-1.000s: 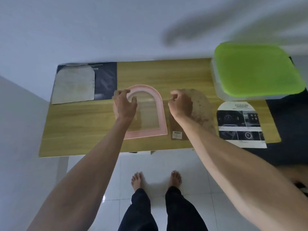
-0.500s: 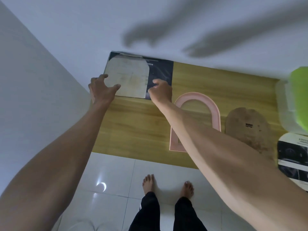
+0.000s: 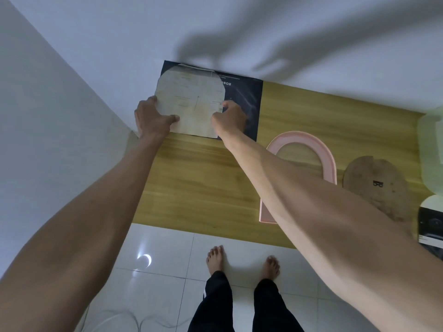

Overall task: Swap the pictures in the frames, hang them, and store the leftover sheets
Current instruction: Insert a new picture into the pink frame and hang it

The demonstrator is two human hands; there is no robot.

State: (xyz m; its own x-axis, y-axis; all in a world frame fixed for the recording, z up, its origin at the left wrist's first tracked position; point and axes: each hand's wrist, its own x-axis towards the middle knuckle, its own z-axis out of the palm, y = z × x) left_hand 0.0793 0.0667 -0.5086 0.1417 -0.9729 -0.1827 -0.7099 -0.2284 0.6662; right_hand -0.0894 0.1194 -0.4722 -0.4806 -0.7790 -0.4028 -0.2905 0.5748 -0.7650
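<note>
Sheet (image 3: 191,101) print faint; hands (image 3: 153,118) covering edges.

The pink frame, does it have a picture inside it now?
No, the pink frame lies empty on the table, whose wood shows through its arch.

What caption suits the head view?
Both hands, left hand and right hand, grip the pale arched sheet on the dark sheet.
</note>
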